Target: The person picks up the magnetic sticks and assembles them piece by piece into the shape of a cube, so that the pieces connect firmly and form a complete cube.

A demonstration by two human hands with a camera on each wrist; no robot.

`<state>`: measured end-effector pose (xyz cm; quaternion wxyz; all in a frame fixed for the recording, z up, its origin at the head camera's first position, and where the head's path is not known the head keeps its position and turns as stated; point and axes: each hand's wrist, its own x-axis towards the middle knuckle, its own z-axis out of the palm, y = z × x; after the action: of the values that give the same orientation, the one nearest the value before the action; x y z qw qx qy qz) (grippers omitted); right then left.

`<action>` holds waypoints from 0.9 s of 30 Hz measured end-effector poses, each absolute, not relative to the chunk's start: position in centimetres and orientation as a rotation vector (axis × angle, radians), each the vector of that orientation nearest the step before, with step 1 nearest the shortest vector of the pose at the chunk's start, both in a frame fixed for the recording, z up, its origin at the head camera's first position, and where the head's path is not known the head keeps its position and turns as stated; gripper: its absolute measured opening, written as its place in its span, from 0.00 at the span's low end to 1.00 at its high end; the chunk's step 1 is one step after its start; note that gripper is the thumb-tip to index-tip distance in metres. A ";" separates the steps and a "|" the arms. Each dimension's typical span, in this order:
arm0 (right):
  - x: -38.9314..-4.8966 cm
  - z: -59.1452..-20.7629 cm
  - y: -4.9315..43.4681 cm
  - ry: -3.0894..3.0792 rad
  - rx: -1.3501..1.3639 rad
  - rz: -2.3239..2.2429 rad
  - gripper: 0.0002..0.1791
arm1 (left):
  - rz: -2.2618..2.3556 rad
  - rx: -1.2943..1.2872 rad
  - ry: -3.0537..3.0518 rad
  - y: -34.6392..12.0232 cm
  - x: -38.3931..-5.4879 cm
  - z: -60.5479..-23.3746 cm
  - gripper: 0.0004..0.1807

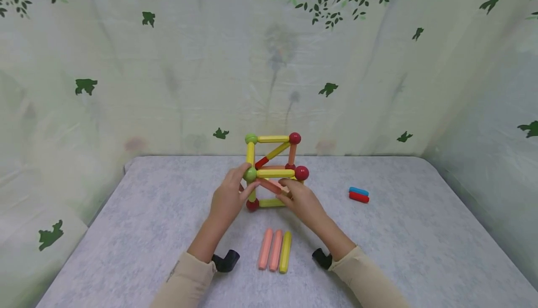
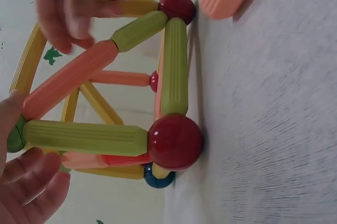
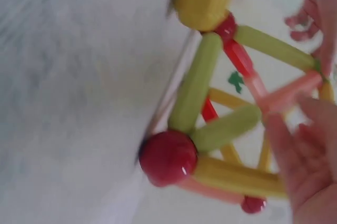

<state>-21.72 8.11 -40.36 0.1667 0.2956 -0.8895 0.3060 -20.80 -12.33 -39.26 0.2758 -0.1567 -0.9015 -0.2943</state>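
Note:
An upright frame of yellow, green, pink and red rods joined by balls stands between the hands. My left hand [image 1: 227, 194] pinches the green ball [image 1: 250, 174] at its upper front left corner. From that ball a pink rod [image 2: 71, 79] slants down to a green rod [image 2: 139, 30], which reaches a red ball [image 3: 168, 158] at the base. My right hand [image 1: 303, 202] is beside this diagonal, thumb and finger apart, fingertips close to the pink rod. The right hand looks blurred in the left wrist view. A blue ball [image 2: 159, 176] shows low at the back.
Two pink rods [image 1: 265, 248] and a yellow rod [image 1: 285, 252] lie side by side in front of the frame. A short blue rod [image 1: 358, 191] and a short red rod [image 1: 359, 197] lie to the right on the grey table [image 1: 420, 233]. A leaf-patterned cloth [image 1: 176, 65] hangs behind.

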 end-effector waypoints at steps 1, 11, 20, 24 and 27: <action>-21.5 -40.2 8.6 -2.429 0.874 0.884 0.16 | -0.851 -0.421 -2.427 -12.3 -20.7 -39.3 0.27; -21.9 -39.2 11.2 -2.353 0.723 0.943 0.34 | -1.167 -0.396 -2.383 -11.8 -20.3 -39.4 0.24; -22.1 -40.0 11.4 -2.427 0.708 1.123 0.31 | -1.209 -0.414 -2.379 -12.0 -21.3 -39.3 0.23; -21.7 -40.1 11.2 -2.402 0.710 1.105 0.32 | -1.239 -0.454 -2.392 -12.5 -22.3 -39.3 0.22; -21.4 -40.0 10.8 -2.384 0.713 1.116 0.33 | -1.263 -0.474 -2.430 -13.0 -23.2 -39.2 0.22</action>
<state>-21.42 10.76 -39.98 0.2058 0.2560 -0.8554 0.4004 -23.22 -12.96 -39.23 0.1804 -0.1679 -0.8600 -0.4469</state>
